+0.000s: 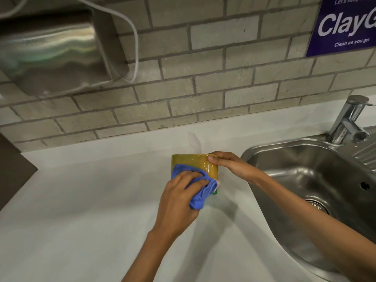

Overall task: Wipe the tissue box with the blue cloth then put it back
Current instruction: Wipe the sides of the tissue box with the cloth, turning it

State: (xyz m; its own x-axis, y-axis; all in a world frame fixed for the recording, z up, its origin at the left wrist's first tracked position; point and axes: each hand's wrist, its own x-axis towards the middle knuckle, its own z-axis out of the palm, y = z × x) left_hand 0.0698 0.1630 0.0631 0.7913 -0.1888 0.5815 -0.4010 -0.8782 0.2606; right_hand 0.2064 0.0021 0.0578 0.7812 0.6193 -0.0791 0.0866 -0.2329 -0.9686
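The tissue box [195,164] is yellow with a little green at its bottom edge, and the cloth [200,187] on it is blue. The counter [91,200] is plain white, the wall [203,78] has grey bricks in a staggered pattern. The sink [305,169] is shiny silver, and the sign [343,25] is dark blue with white letters.

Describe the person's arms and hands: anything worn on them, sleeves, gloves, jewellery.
Both forearms are bare as far as the frame shows; no sleeve reaches into view. The left hand and right hand wear no gloves. No watch, bracelet or ring is visible on either wrist or on the fingers that show. Nails look short and unpainted.
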